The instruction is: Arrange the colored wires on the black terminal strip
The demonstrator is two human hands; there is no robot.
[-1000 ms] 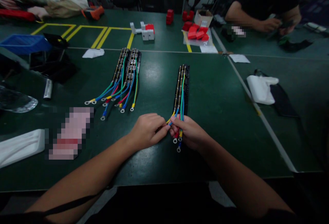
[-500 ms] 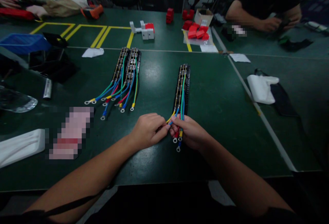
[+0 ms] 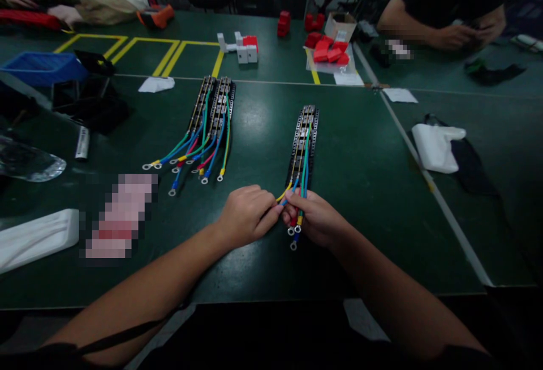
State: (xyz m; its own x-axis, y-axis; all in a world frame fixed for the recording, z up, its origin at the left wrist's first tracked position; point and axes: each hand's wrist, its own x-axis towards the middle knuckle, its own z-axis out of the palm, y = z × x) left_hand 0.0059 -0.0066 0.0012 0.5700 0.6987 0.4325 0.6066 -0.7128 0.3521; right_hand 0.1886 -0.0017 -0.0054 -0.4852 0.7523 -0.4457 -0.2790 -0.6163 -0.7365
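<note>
A long black terminal strip (image 3: 303, 141) lies on the green table in front of me, with yellow, blue, green and red wires running off its near end. My right hand (image 3: 314, 215) is closed around the bundle of wires (image 3: 304, 180); several ring terminals (image 3: 293, 245) poke out below the fingers. Beside it, my left hand (image 3: 249, 215) pinches a yellow and a blue wire (image 3: 283, 196) near the right fingertips. Their ends are hidden in the left fingers. Two similar wired strips (image 3: 211, 107) lie side by side to the left, their ring-ended wires fanned toward me.
On the left are a blue tray (image 3: 42, 69), black bins (image 3: 91, 101), a marker-like tube (image 3: 82, 143) and a white case (image 3: 40, 240). Red blocks (image 3: 328, 50) and a cardboard box (image 3: 340, 26) stand at the back. A white object (image 3: 436, 146) lies right. Two people sit across.
The whole view has shifted slightly, so things sit a little further right. The far end of the strip before me leans slightly more to the right. Both hands keep their grip.
</note>
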